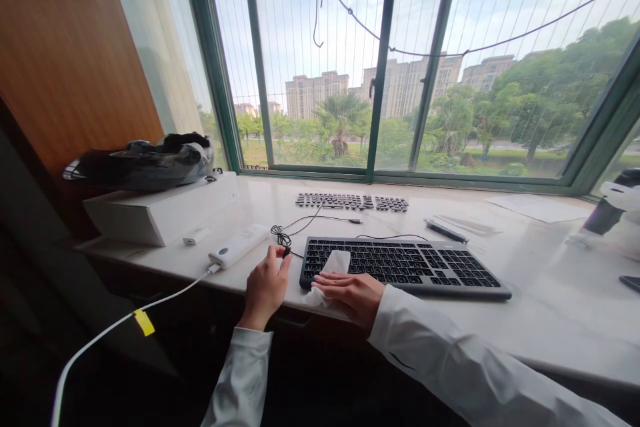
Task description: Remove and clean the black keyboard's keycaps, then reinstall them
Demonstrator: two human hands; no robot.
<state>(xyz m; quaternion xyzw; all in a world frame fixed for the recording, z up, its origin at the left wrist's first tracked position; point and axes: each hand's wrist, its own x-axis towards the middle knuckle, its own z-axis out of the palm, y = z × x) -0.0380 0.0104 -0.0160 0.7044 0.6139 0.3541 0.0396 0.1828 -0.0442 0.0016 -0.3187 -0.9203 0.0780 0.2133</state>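
The right hand [357, 295] holds a white tissue [339, 261] under straight, close-set fingers; its thumb cannot be made out. One end of the tissue stands up beyond the fingers, and the rest bunches below them at the tabletop edge. The keyboard [400, 265], black-keyed in a grey frame, lies directly beneath these fingertips at its front left corner and extends well to their right. The left hand [264, 288], just beside the keyboard's left end, has thumb and forefinger pinched narrowly on a small black connector [287, 252]. Immediately behind it, a black cable [281, 236] lies coiled, a second plug [356, 221] at the end of one strand. Farther back, small black keycaps [333, 201] are set out in rows. To the left of the coil is a white power bank [239, 247], joined to a white cable [100, 338] with a yellow tag [144, 322]; a white box [135, 215] stands beyond. A black pen-shaped tool [447, 231] lies behind the keyboard on the pale tabletop [545, 293], before a green-framed window [377, 113].
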